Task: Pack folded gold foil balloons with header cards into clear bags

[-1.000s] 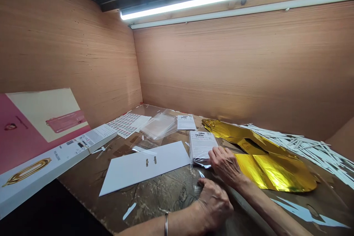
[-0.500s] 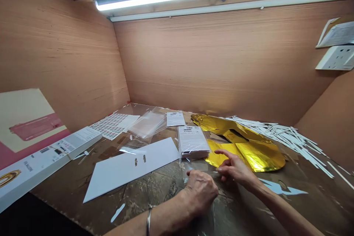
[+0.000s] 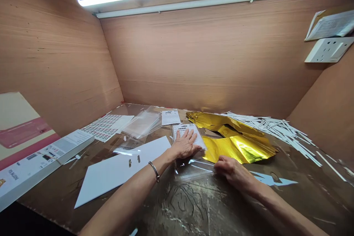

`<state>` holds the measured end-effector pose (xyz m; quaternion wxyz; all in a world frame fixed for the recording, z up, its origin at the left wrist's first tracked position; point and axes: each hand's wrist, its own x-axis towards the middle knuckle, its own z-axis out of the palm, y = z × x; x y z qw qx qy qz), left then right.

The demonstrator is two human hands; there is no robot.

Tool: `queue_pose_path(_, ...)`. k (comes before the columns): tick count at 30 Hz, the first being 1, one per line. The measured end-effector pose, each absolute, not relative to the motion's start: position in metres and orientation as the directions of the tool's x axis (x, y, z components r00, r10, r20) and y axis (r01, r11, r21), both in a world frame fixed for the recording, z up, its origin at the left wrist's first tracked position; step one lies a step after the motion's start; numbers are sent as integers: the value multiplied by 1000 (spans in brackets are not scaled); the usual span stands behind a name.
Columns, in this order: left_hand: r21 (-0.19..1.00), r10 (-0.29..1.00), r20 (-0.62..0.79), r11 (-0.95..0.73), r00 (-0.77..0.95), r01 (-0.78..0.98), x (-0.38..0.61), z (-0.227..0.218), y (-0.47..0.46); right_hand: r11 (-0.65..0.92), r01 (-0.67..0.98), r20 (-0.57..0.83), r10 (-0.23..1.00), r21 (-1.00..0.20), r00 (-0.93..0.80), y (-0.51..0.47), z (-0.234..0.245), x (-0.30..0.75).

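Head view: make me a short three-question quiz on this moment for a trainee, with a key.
1. Multiple choice: the left hand lies spread on
A) the white sticks
B) the printed pack
C) the large white sheet
2. True or false: the bangle is on the right wrist.
3. Fill in: the foil just beyond the right hand is ____ in colour.

Key: 1. B; 2. False, the bangle is on the left wrist; 3. gold.

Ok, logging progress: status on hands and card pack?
Left hand spread flat on printed card pack. Right hand closed on clear plastic bag. Gold foil pieces close alongside.
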<state>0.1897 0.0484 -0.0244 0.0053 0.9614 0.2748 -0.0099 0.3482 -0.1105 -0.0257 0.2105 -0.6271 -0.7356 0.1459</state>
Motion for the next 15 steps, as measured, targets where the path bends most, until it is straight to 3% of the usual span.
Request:
queue_pose_path(4, -10, 533, -45, -846, 845, 533, 189, -28, 48, 241, 937, 185, 963, -253, -198, -117, -41, 350)
queue_pose_path(10, -7, 535, -32, -845, 844, 535, 191, -30, 50, 246, 963, 219, 951, -106, -219, -120, -51, 353)
queue_pose_path(15, 10, 527, -29, -850, 849, 527, 190, -31, 51, 272, 962, 489, 835, 36, -254, -121, -36, 346)
